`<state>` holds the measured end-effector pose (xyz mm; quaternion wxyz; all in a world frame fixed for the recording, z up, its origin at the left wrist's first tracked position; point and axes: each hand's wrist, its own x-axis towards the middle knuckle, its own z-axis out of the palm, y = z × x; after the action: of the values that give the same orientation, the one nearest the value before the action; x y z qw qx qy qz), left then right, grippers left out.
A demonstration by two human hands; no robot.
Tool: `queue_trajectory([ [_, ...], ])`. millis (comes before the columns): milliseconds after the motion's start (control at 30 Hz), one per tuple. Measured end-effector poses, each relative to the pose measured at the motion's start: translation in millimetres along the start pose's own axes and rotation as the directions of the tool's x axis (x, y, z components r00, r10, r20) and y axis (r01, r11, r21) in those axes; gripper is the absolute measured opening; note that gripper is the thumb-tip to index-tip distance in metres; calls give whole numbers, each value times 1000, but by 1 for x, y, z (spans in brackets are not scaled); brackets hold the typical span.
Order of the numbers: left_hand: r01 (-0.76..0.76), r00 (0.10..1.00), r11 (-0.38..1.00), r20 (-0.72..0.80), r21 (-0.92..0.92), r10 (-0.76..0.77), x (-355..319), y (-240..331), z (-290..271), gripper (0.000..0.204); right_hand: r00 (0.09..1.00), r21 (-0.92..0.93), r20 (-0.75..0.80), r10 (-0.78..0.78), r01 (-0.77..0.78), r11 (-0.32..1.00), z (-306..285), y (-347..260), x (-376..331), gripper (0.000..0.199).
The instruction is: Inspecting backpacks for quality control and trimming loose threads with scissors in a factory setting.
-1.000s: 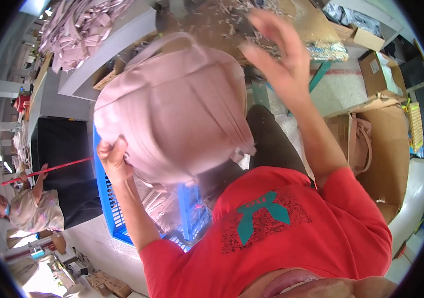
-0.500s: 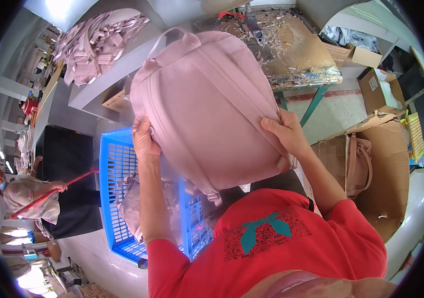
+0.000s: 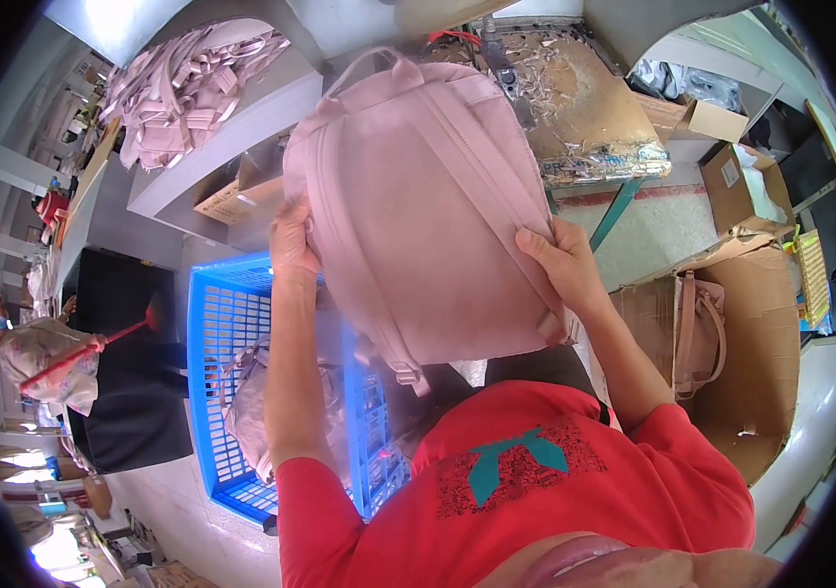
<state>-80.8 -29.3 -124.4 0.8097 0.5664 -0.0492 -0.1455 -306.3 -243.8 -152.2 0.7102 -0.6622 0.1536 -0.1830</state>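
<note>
A dusty-pink backpack (image 3: 438,225) is held up in front of my chest, its shoulder straps turned toward me and its top loop pointing away. At its left edge my left hand (image 3: 293,243) is closed on the side, fingers partly hidden behind the bag. My right hand (image 3: 563,263) grips the opposite side, thumb lying on the front near the right strap. Below and left of the bag stands a blue plastic basket (image 3: 198,323), with crumpled pink bags (image 3: 263,407) inside.
Pink strap pieces (image 3: 183,103) heap on the far-left table. A worn worktable (image 3: 604,113) with scraps stands ahead. At right, a large cardboard box (image 3: 761,372) holds a pink bag (image 3: 700,333). Another person (image 3: 50,358) with a red-handled tool (image 3: 65,367) stands at far left.
The backpack has tilted more upright, its left side shifting right and slightly away. My left hand has moved up with it. The other person's red-handled tool has swung lower and leftward.
</note>
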Motion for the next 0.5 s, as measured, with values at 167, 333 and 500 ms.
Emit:
queue_trajectory([
  [167, 14, 1000, 999, 21, 34, -15, 11, 1, 2, 29, 999, -17, -41, 20, -21, 1000, 7, -3, -6, 36],
  [333, -30, 995, 992, 96, 123, 18, 10, 11, -4, 30, 993, 40, -1, 118, -118, 992, 13, 14, -20, 35],
  [500, -83, 996, 996, 16, 41, 83, -25, 25, -41, 36, 993, -3, 85, 80, -80, 997, 22, 20, -28, 33],
])
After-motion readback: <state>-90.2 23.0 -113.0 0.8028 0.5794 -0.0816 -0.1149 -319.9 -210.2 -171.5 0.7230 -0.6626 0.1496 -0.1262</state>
